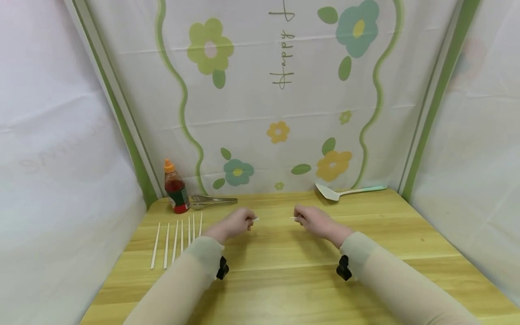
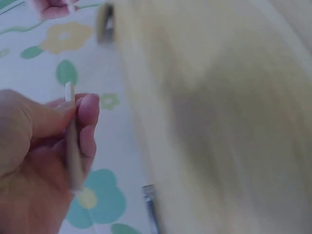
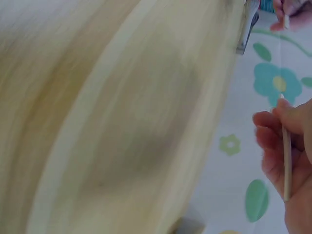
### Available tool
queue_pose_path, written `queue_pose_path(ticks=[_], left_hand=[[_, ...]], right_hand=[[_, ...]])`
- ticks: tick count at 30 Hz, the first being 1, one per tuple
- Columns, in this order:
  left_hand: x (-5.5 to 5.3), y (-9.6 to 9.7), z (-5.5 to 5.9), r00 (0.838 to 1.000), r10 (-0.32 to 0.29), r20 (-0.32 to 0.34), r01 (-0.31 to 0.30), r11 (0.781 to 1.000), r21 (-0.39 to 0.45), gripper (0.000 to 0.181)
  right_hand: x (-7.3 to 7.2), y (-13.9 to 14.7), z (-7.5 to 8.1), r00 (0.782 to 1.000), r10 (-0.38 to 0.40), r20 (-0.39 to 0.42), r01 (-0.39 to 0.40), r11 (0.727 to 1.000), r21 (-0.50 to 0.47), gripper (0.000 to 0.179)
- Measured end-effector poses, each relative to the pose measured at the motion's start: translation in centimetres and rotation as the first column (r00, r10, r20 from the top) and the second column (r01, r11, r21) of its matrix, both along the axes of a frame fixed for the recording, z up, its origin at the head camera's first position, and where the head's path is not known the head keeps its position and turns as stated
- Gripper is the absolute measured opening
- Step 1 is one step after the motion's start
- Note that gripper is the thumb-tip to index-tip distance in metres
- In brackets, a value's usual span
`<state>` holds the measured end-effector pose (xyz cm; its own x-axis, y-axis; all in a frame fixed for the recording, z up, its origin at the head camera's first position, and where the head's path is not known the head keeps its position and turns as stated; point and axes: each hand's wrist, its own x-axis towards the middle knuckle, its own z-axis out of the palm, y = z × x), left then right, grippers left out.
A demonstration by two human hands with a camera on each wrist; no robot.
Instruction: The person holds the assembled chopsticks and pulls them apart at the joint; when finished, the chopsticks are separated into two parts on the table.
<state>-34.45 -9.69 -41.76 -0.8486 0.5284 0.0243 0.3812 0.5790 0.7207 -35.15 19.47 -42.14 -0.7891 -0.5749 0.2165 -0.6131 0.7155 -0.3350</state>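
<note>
My left hand [image 1: 237, 220] is over the far middle of the table, pinching a short pale stick [image 2: 73, 151] between thumb and curled fingers. Across a gap, my right hand [image 1: 313, 220] grips another short pale stick [image 3: 286, 165] in the same way. The two hands face each other, and a small white end pokes out of each toward the other in the head view. Both sticks look about as long as the palm, with their middles partly covered by fingers in the wrist views. Several long, thin white sticks [image 1: 175, 241] lie side by side left of my left forearm.
A red sauce bottle [image 1: 177, 194] with an orange cap stands at the back left of the wooden table [image 1: 276, 289]. Metal tongs [image 1: 203, 199] lie beside it. A spatula [image 1: 329, 194] with a mint handle rests along the back right edge. Flower-printed cloth [image 1: 252, 99] hangs behind.
</note>
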Motion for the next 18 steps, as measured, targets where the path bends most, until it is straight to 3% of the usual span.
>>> queue_pose_path(ticks=[4,7,13,18], left_hand=[[-0.2,0.5,-1.4,0.992,0.071,-0.104,-0.080,0.994,-0.079,0.009],[-0.3,1.0,-2.1,0.983,0.090,-0.161,-0.116,0.980,-0.162,0.015],[-0.9,1.8,-3.2,0.983,0.102,-0.151,-0.138,0.959,-0.249,0.018],[-1.4,2.0,-3.9,0.985,0.097,-0.145,-0.131,0.960,-0.248,0.017]], right_hand=[[-0.7,0.5,-0.9,1.000,0.009,-0.011,-0.010,1.000,-0.003,0.016],[-1.2,0.7,-1.8,1.000,-0.002,0.025,0.002,1.000,0.007,0.018],[-1.7,0.4,-3.4,0.989,-0.039,0.141,0.037,0.999,0.020,0.016],[-1.8,-0.5,-3.8,0.986,-0.025,0.168,0.024,1.000,0.008,0.016]])
